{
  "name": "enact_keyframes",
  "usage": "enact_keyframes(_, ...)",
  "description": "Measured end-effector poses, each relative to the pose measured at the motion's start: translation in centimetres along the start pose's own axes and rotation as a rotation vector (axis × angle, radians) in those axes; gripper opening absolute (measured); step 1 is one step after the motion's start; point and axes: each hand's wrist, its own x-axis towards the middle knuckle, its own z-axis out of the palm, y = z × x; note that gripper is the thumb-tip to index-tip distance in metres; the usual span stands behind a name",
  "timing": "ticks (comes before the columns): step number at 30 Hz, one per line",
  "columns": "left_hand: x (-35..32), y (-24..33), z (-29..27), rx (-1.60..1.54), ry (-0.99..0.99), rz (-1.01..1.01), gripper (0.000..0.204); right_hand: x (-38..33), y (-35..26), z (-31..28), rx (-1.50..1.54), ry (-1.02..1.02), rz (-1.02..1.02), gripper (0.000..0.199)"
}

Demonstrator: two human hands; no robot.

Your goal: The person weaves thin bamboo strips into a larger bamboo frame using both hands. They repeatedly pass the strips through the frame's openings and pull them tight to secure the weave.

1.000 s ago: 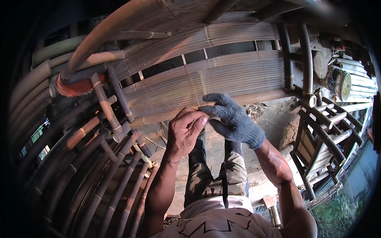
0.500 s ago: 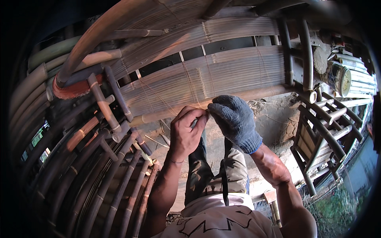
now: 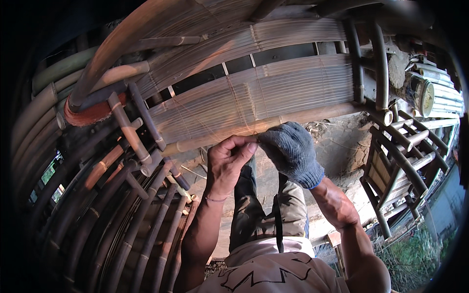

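My bare left hand (image 3: 227, 163) and my right hand (image 3: 291, 154), in a grey knitted glove with a blue cuff edge, meet at their fingertips. Both are closed in a pinch. What sits between the fingertips is too small to make out; thin reddish strings (image 3: 233, 104) run down toward it across the slats. Just beyond the hands lies a bamboo bench (image 3: 312, 80), its seat made of narrow parallel slats. Its thick round front rail (image 3: 303, 116) passes right behind my fingertips.
Stacked bamboo poles and frames (image 3: 115, 215) crowd the left side. To the right stand a small bamboo chair frame (image 3: 403, 168), a bucket (image 3: 424, 97) and pale cut bamboo lengths (image 3: 445, 105). A large curved bamboo pole (image 3: 105, 58) arches at the upper left.
My left fingers have shifted, with the thumb now straighter and the wrist turned a little. The gloved right hand has rotated slightly and dipped. The fingertips stay together.
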Motion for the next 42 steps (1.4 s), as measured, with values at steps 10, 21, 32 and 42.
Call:
enact_keyframes(10, -0.1, 0.2, -1.0, -0.007, -0.168, 0.094, 0.013, -1.8, -1.0, -0.6, -0.035, -0.064, -0.031, 0.022)
enact_keyframes(21, 1.7, 0.7, -0.9, 0.437, -0.112, 0.386, 0.006, 1.1, -0.6, -0.8, 0.472, -0.098, 0.342, 0.030)
enact_keyframes(32, 1.8, 0.4, -0.9, 0.513, 0.114, 0.396, 0.010, 1.8, -0.1, 0.4, -0.005, -0.053, 0.026, 0.028)
enact_keyframes(42, 1.1, -0.2, -1.0, 0.064, -0.069, 0.146, 0.012, 1.2, -0.7, -1.0, 0.151, -0.019, 0.142, 0.055)
